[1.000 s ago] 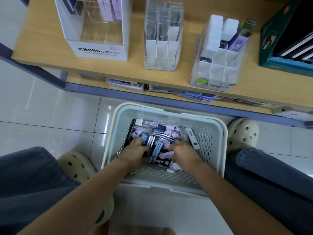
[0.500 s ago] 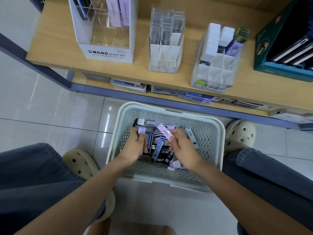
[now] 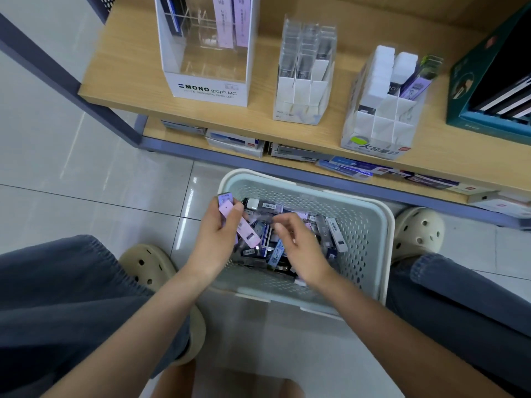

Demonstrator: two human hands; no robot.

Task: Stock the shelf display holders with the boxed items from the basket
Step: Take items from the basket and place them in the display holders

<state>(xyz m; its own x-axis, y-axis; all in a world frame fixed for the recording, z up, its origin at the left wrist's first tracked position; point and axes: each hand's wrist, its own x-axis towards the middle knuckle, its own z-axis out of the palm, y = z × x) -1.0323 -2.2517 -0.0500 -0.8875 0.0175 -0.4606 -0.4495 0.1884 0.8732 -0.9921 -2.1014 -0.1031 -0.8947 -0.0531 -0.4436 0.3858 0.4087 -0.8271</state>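
Note:
A pale green perforated basket stands on the floor between my feet, holding several small boxed items in lilac, blue, black and white. My left hand grips a few lilac boxes above the basket's left side. My right hand hovers over the pile with fingers loosely curled and holds nothing I can see. On the wooden shelf above stand three display holders: a white MONO holder on the left, a clear one in the middle, a white gridded one on the right.
A teal box of dark books stands at the shelf's right end. Flat packs lie on the lower shelf behind the basket. Beige clogs and my jeans-clad knees flank the basket on the tiled floor.
My left hand has risen from the pile with lilac boxes. The lilac box my right hand held half a second ago is now with the left hand's boxes. The view has tilted up.

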